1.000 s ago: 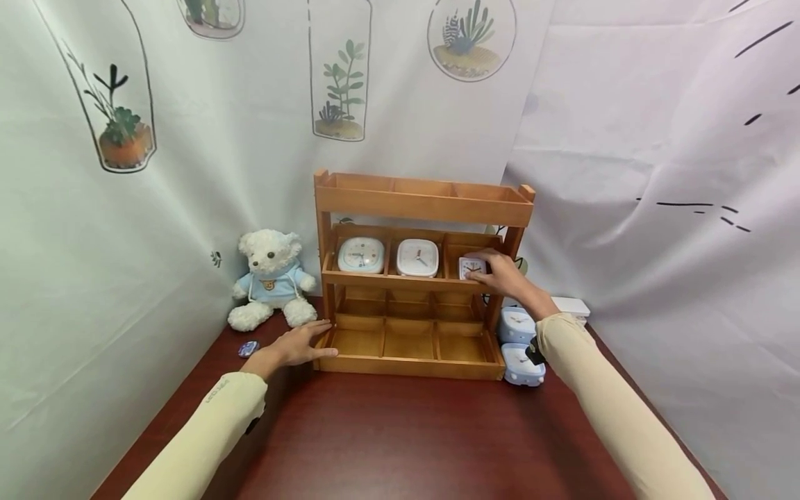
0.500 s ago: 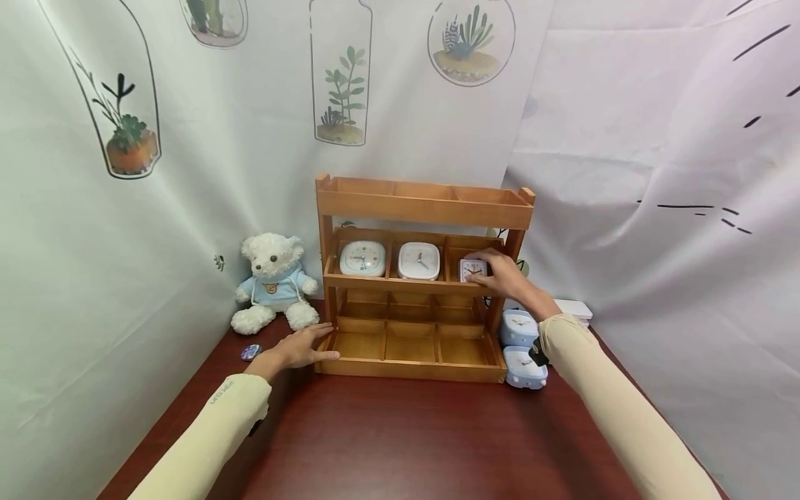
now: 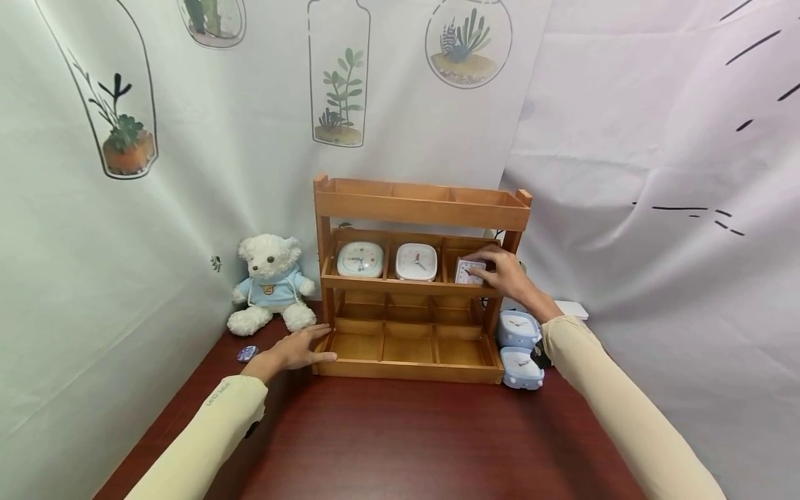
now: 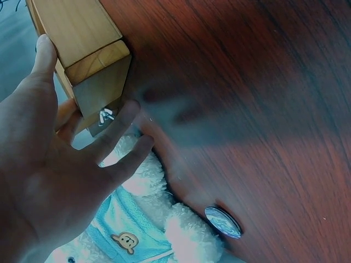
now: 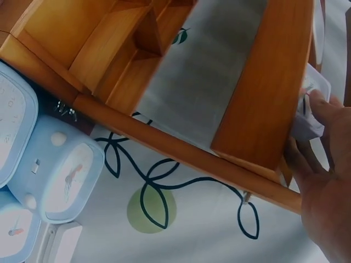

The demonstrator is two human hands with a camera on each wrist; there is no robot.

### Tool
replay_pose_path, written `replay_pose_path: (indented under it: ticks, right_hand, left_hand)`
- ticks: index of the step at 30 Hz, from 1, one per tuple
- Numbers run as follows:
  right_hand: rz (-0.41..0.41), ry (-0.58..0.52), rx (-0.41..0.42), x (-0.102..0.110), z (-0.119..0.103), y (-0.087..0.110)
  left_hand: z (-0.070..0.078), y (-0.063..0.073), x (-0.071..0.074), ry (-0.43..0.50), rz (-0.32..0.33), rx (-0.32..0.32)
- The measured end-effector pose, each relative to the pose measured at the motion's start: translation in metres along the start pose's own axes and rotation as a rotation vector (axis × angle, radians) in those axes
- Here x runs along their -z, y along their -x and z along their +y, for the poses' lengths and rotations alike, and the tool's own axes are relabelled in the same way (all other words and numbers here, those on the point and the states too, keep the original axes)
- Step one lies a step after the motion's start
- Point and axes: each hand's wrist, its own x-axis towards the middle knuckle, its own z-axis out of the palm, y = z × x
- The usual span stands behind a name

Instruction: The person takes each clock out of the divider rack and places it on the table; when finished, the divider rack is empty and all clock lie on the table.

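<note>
A wooden three-tier shelf (image 3: 419,207) stands against the back of the table. In the right compartment of its middle tier, my right hand (image 3: 507,276) pinches a small white square clock (image 3: 467,271), tilted to one side. Part of that clock (image 5: 307,123) shows past the tier's front board in the right wrist view. A white clock (image 3: 416,263) sits in the middle compartment, and a pale-rimmed clock (image 3: 360,260) in the left one. My left hand (image 3: 294,349) rests at the shelf's lower left corner, fingers spread, thumb over the front board.
Left of the shelf sits a white teddy bear (image 3: 270,281) in a blue top. A small shiny oval object (image 3: 247,353) lies before it. Blue clocks (image 3: 521,368) are stacked against the shelf's right side, with a white box (image 3: 571,310) behind them.
The small clock in my right hand has turned and tilted within its compartment, and the right fingers have shifted slightly with it. My left hand keeps its place.
</note>
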Motion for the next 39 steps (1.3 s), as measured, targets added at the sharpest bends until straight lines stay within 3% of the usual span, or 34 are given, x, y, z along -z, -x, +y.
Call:
replay_pose_path:
  ticks: [9, 19, 30, 39]
  right_hand:
    - [0.115, -0.01, 0.115, 0.023, -0.007, -0.002]
    - [0.099, -0.007, 0.169, 0.058, -0.016, 0.019]
    - [0.059, 0.078, 0.167, 0.092, -0.008, 0.067]
    - [-0.038, 0.126, 0.093, 0.106, 0.011, 0.121]
  left_hand:
    - [0.0, 0.001, 0.002, -0.01, -0.007, -0.003]
    - [0.006, 0.004, 0.002, 0.006, -0.004, 0.002]
    - [-0.008, 0.0, 0.001, 0.011, -0.008, 0.013]
    - [-0.001, 0.001, 0.001, 0.006, -0.023, 0.024]
